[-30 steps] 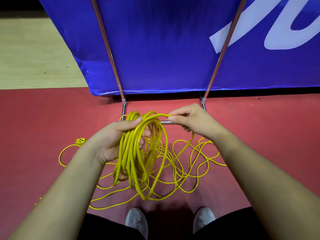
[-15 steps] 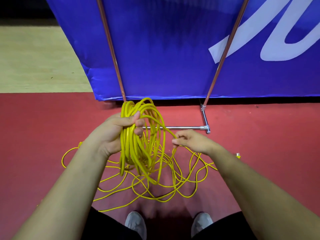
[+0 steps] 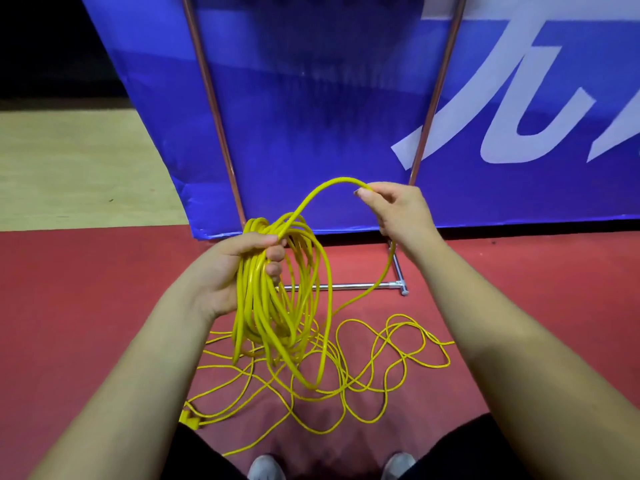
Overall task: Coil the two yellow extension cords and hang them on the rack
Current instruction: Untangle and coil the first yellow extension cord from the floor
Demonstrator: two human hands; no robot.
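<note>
My left hand (image 3: 239, 268) grips the top of a coil of yellow extension cord (image 3: 273, 306) that hangs down in several loops. From the coil one strand arcs up to my right hand (image 3: 398, 209), which pinches the cord high and to the right, then runs down to the floor. More loose yellow cord (image 3: 381, 362) lies tangled on the red floor below both hands, with a yellow plug (image 3: 189, 419) at the lower left. The rack (image 3: 349, 286) stands just beyond, with two copper-coloured uprights and a chrome base bar.
A blue banner (image 3: 311, 116) with white lettering hangs behind the rack's uprights. The red floor (image 3: 86, 306) meets a pale wooden floor (image 3: 76, 168) at the far left. My two shoes (image 3: 266, 467) show at the bottom edge.
My right hand has risen from beside the coil to up and right, drawing out a new arc of cord. The left hand keeps its grip on the coil. The view has moved closer.
</note>
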